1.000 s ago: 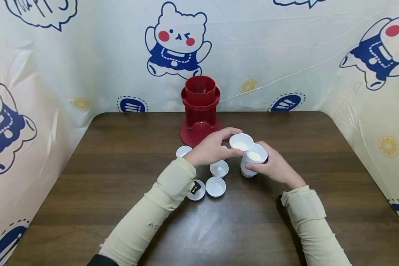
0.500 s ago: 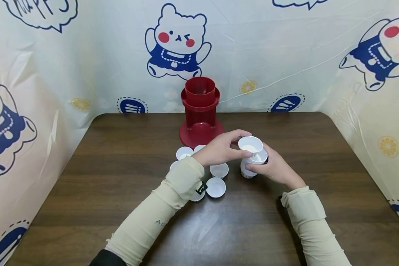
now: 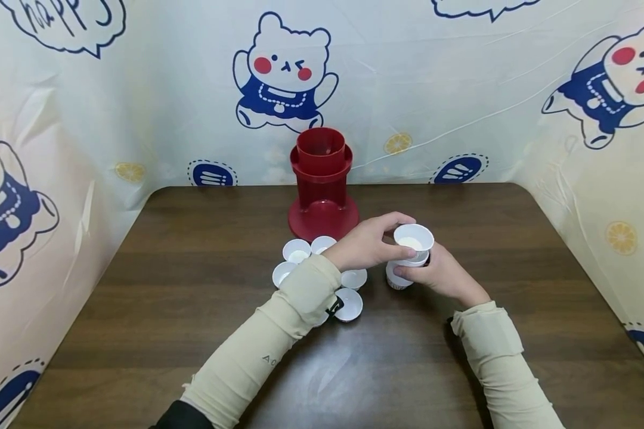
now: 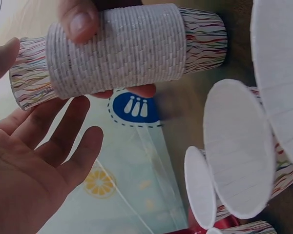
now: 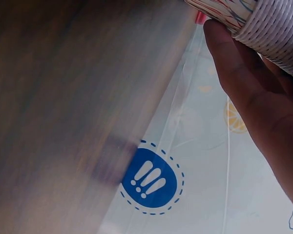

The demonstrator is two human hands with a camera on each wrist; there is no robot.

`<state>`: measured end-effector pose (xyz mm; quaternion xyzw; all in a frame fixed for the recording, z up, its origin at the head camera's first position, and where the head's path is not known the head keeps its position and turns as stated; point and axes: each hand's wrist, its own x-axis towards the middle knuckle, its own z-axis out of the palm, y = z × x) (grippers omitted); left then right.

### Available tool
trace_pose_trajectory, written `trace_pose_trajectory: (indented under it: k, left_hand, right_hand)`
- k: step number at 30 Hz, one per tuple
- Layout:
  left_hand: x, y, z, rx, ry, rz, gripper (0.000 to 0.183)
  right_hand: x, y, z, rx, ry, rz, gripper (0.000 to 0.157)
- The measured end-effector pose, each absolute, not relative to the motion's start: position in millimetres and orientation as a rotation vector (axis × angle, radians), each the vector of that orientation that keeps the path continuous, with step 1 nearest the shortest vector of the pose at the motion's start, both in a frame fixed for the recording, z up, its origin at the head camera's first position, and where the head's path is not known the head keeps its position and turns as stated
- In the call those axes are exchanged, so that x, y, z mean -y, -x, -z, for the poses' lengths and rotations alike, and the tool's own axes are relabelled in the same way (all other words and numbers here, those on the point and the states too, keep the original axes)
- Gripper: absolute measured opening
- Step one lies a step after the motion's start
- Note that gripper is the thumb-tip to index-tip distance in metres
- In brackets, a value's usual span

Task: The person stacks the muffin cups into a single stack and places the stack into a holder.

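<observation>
A stack of white paper cups (image 3: pixel 399 280) with nested rims is gripped by my right hand (image 3: pixel 448 275). In the left wrist view the stack (image 4: pixel 117 51) has a colourful wavy print at both ends, with the right thumb pressed on its rims. My left hand (image 3: pixel 370 243) holds a paper cup (image 3: pixel 414 237), mouth up, at the top of that stack. The left wrist view shows this cup (image 4: pixel 31 70) partly inside the stack, between the left thumb and fingers. The right wrist view catches only one end of the stack (image 5: pixel 278 34) above the right hand.
Several paper cups (image 3: pixel 349 305) stand mouth up, close together, left of the stack; the left forearm hides some. Behind them is a red, round-based holder (image 3: pixel 323 217). A printed cloth (image 3: pixel 386 77) hangs at the brown table's (image 3: pixel 139 322) back edge.
My left hand has moved right and slightly down, bringing its cup from beside the stack to directly over it and into its top. The right hand keeps its grip in place.
</observation>
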<state>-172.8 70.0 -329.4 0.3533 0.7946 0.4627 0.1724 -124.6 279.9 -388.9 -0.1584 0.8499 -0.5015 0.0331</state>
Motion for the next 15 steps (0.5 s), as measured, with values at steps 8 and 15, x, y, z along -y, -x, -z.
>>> trace_pose_trajectory:
  k: [8,15]
  left_hand:
    - [-70.3,169.7,334.9,-2.304,-0.969,-1.219,0.057]
    - [-70.8,169.7,339.2,-2.344,-0.985,-1.129,0.061]
  right_hand:
    - [-280.1,124.8,388.6,-2.604,0.464,1.556,0.058]
    - [-278.9,125.8,387.9,-2.661,0.486,1.516,0.054]
